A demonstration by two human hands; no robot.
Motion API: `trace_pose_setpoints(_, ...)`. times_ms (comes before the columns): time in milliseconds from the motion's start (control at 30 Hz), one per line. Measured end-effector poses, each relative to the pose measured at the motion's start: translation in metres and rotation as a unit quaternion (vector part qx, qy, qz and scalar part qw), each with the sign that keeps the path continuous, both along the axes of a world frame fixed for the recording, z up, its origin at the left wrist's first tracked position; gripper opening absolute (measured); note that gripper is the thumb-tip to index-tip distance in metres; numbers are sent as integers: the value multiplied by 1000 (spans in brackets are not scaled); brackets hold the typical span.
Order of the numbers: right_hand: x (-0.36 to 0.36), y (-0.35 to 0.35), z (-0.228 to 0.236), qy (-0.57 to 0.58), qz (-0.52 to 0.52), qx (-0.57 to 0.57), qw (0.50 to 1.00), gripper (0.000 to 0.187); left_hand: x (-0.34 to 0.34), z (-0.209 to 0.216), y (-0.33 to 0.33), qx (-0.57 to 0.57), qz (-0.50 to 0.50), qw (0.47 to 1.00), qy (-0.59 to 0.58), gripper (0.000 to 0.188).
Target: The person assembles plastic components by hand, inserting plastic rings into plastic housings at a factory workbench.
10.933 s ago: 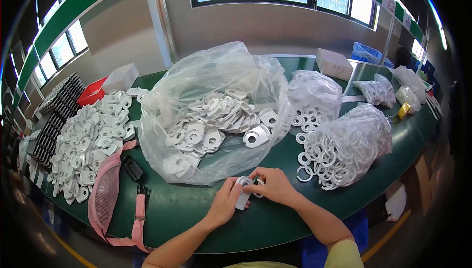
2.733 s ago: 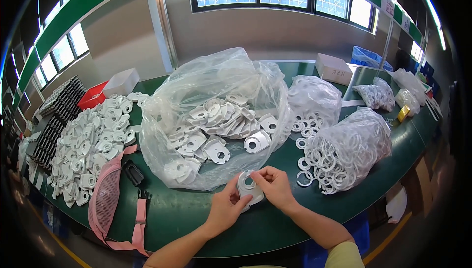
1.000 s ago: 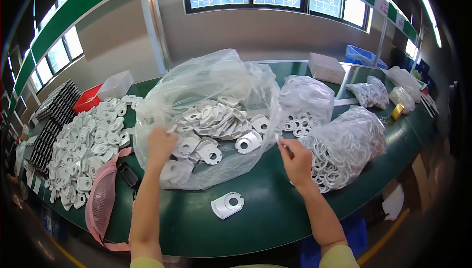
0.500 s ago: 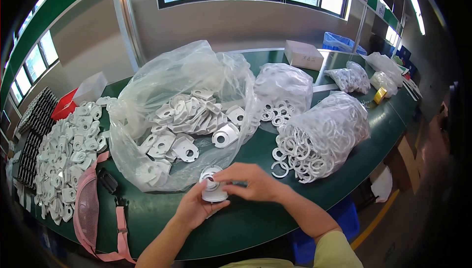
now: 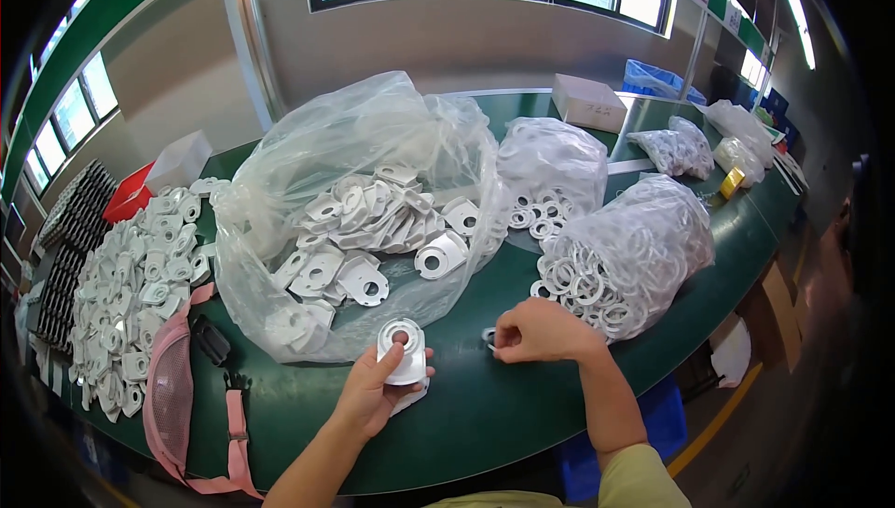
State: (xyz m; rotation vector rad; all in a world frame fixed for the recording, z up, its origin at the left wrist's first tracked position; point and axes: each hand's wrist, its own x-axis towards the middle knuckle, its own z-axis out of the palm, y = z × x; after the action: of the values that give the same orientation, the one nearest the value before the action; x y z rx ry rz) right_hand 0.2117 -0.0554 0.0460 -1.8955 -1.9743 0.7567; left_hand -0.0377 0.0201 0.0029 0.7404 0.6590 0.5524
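Note:
My left hand (image 5: 373, 389) grips a white plastic plate with a round hole (image 5: 404, 359), upright above the table, thumb across its face near the hole. The edge of another white piece shows beneath it by the palm. To the right, my right hand (image 5: 543, 331) is closed in a pinch on a white ring (image 5: 488, 336), mostly hidden by the fingers. Just beyond that hand, loose white rings (image 5: 583, 289) spill from a clear bag (image 5: 660, 238). Similar white plates (image 5: 364, 280) lie in a large open clear bag (image 5: 256, 298) ahead of my left hand.
On the green table (image 5: 466, 438), more white parts (image 5: 140, 294) are heaped at left, beside a pink pouch with strap (image 5: 170, 391) and a black buckle (image 5: 211, 340). Black stacked trays (image 5: 70, 256) and a red bin (image 5: 129, 196) stand behind. A white box (image 5: 589, 102) sits far right.
My right hand has left the plate and moved right, toward the rings, now pinching one. My left hand still holds the plate, nearly in place. The whole view has shifted slightly.

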Motion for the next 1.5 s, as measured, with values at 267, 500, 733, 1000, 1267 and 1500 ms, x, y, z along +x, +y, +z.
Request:
trace_pose_setpoints(267, -1, 12, -18, 57, -203, 282, 936, 14, -3, 2, -3, 5, -42, 999, 28, 36)
trace_pose_setpoints(500, 25, 11, -10, 284, -196, 72, 936, 25, -1, 4, -8, 34, -60, 997, -24, 44)
trace_pose_setpoints(733, 34, 18, -13, 493, -246, -53, 833, 26, 2, 2, -8, 50, -67, 995, -57, 49)
trace_pose_setpoints(1000, 9, 32, -30, 673, -181, -12, 717, 28, 3, 0, -11, 72, -74, 994, -33, 50)
trace_pose_setpoints(1267, -58, 24, -31, 492, -114, 79, 860, 18, 4, 0, -13, 91, -88, 992, -17, 54)
trace_pose_setpoints(1500, -64, 21, -28, 389, -115, 109, 907, 17, 5, 0, -14, 91, -94, 991, -22, 50)
